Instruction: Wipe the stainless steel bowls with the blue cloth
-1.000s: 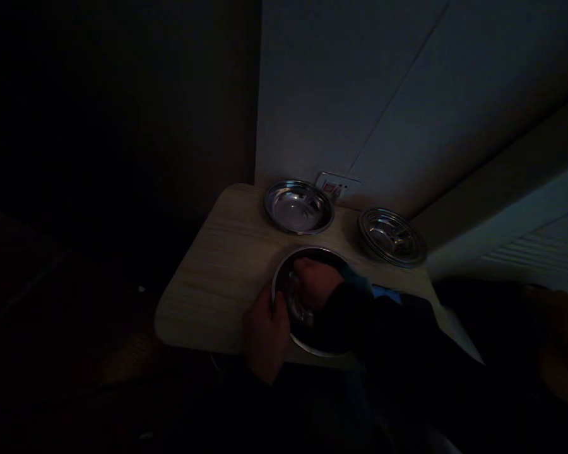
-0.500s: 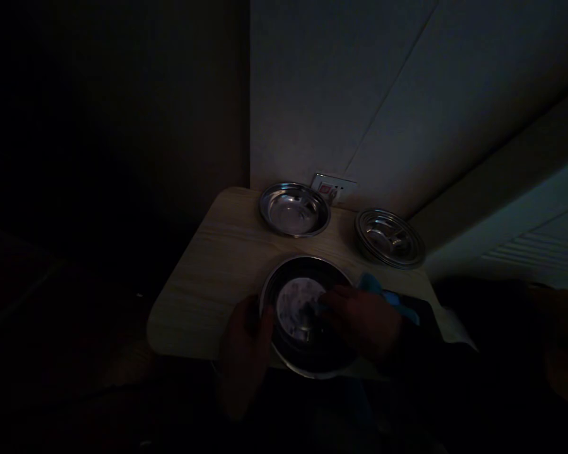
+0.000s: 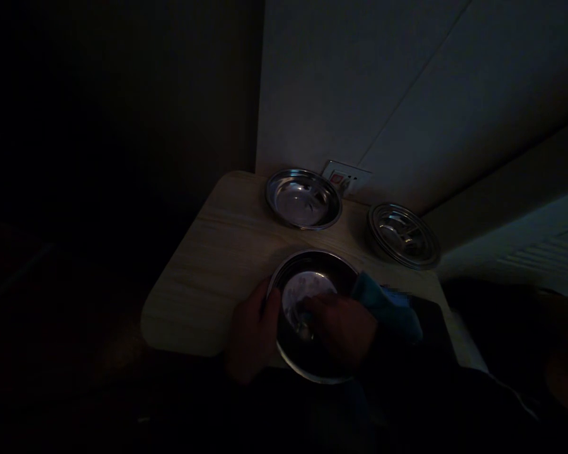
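Note:
In the dim head view a round shiny metal bowl (image 3: 286,350) is at the front edge of a pale wooden table. My left hand (image 3: 253,331) grips its left rim, thumb on the near side and fingers closed round the edge. Inside the bowl, my right hand (image 3: 341,325) presses down on the bottom with its fingers closed on a blue cloth (image 3: 383,309). A hint of blue shows at the fingertips, and the rest of the cloth trails past the wrist to the right. A printed pattern shows on the bowl's pale bottom.
A second metal bowl (image 3: 303,200) sits at the back of the table (image 3: 203,265), by a wall socket (image 3: 345,176). Several stacked metal bowls (image 3: 402,236) stand at the right rear. A dark flat object (image 3: 433,321) lies at the right edge.
My right hand has moved left and slightly down across the bowl's bottom, the blue cloth with it. The left hand keeps its hold on the rim. The whole view has shifted a little.

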Motion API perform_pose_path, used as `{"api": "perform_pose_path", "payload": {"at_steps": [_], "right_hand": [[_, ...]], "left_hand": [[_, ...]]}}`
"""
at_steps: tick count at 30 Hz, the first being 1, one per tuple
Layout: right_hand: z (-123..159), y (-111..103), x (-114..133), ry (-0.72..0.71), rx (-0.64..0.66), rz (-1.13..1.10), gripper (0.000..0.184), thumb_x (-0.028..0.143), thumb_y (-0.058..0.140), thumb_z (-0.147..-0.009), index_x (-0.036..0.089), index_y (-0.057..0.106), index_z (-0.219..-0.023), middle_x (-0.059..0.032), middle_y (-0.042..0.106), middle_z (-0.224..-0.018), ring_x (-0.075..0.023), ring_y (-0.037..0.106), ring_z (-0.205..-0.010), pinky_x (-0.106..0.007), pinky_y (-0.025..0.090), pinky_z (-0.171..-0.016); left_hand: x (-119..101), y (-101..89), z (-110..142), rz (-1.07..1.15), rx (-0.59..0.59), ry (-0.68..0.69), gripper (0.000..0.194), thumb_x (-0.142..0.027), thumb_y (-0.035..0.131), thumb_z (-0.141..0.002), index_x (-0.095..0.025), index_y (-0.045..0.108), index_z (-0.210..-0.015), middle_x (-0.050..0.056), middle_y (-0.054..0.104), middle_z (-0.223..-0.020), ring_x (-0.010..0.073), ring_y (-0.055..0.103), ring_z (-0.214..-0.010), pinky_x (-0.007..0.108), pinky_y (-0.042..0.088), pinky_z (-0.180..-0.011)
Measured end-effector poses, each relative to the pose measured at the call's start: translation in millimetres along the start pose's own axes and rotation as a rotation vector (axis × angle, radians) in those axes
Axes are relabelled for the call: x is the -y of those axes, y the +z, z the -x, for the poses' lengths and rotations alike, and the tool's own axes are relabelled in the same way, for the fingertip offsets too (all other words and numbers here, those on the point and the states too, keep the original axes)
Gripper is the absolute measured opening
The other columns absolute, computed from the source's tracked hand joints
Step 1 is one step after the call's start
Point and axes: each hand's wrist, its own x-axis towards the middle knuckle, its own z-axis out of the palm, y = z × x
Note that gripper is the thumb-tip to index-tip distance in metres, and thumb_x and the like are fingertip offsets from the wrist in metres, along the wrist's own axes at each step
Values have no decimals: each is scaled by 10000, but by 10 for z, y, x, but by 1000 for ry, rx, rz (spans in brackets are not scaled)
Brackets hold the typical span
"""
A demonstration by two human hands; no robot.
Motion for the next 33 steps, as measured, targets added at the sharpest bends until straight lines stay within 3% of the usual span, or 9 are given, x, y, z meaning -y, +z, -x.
{"api": "perform_pose_path", "payload": {"at_steps": [4,7,11,16,21,27,30,33], "right_hand": [[-135,9,48,29,-63,-9,257,218,407,-824,165,561,-1022,-95,629,-970,-208,597,-839,-283,412,-679],[-38,38,55,17,-2,-48,254,209,428,-799,175,570,-1007,-87,636,-950,-205,600,-837,-272,404,-672],[30,54,53,24,35,-67,263,203,440,-784,203,572,-1012,-72,644,-962,-211,607,-848,-277,405,-681],[-121,-10,111,43,-42,-28,242,257,418,-807,158,575,-961,-97,646,-931,-230,611,-841,-290,414,-684],[81,-13,32,87,54,-23,242,250,442,-799,206,593,-982,-75,663,-916,-220,628,-824,-283,422,-677],[161,59,-90,141,18,-34,248,269,434,-816,247,573,-1020,-46,670,-944,-212,634,-830,-276,422,-648],[101,88,-95,133,3,-52,240,284,433,-822,252,568,-1017,-40,674,-930,-208,635,-835,-275,420,-659],[-7,76,-99,137,-29,-56,232,273,431,-822,240,563,-1009,-45,675,-922,-203,638,-825,-271,414,-661]], "left_hand": [[-7,22,-4,-11,-42,-11,331,-353,390,-840,-197,606,-1035,32,679,-960,171,607,-890,255,445,-774],[-21,42,1,-28,-92,-31,322,-353,394,-834,-185,629,-974,37,690,-883,171,620,-805,248,451,-696],[-35,46,7,-50,-55,-23,319,-350,379,-841,-182,638,-925,33,685,-776,164,620,-756,242,443,-682],[-45,66,31,-80,-90,-15,309,-332,384,-839,-186,630,-956,43,689,-852,165,621,-764,243,437,-677],[-71,120,126,-98,-149,-73,335,-339,363,-841,-178,604,-1010,65,679,-895,182,617,-785,269,444,-688],[-74,22,86,-16,-37,-107,279,-292,464,-768,-180,561,-1005,57,654,-955,186,606,-833,298,461,-729],[-61,-4,26,16,57,-51,352,-271,467,-762,-191,522,-1101,63,626,-1057,195,582,-941,326,439,-825],[-54,16,24,-30,75,-70,408,-273,424,-793,-205,474,-1192,72,588,-1147,209,541,-1034,356,392,-899]]}}
